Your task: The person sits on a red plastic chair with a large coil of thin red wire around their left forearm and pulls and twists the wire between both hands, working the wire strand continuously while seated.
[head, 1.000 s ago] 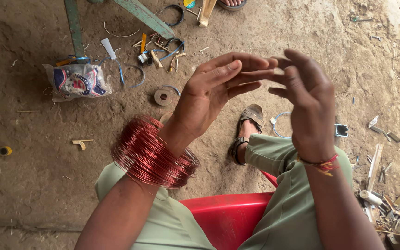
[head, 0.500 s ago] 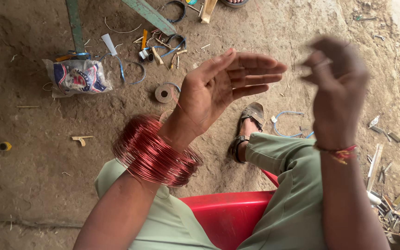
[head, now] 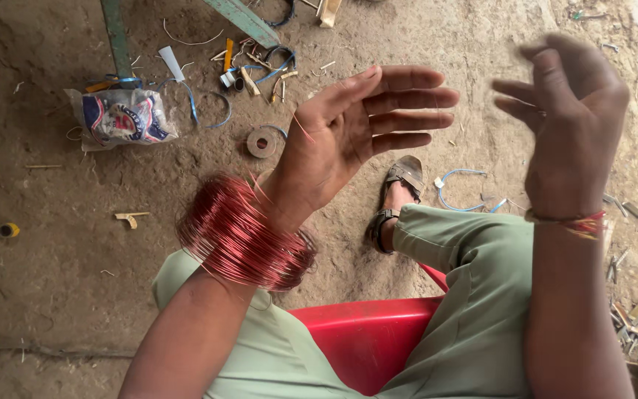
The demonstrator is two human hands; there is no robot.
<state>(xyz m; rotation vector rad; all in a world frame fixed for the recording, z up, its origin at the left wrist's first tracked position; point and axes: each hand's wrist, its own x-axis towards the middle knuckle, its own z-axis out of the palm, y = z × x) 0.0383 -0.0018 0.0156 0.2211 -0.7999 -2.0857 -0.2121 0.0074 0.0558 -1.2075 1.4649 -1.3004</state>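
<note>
- Our left hand (head: 348, 137) is held flat and open, palm up, fingers stretched together and gripping nothing that we can make out; a thin strand of wire seems to cross the palm, but it is too fine to be sure.
- Our right hand (head: 566, 122) is raised to the side, well apart from the left, blurred, with fingers loosely curled. We cannot tell whether it pinches a wire end.
- The coil of red wire (head: 241, 233) sits around our left wrist like a thick bangle, its turns packed close, with a few loose strands lifting off the upper edge.
- A red thread band (head: 566, 222) circles the right wrist.
- Below us are our green trousers (head: 474, 295) and the red plastic seat (head: 367, 336); one sandal (head: 396, 196) rests on the dirt floor (head: 53, 281).
- Farther out lie a printed plastic bag (head: 123, 118), a small tape roll (head: 261, 142), blue wire scraps (head: 459, 188) and a small yellow spool (head: 7, 230).
- We judge the main risk to be the loose strands: if they spring free, the turns could slacken, slide toward the hand and tangle.
- A sharp tug with the right hand could kink the thin wire or let it bite into the wrist.
- If the coil drops, it would pick up grit and snag on the scraps.
</note>
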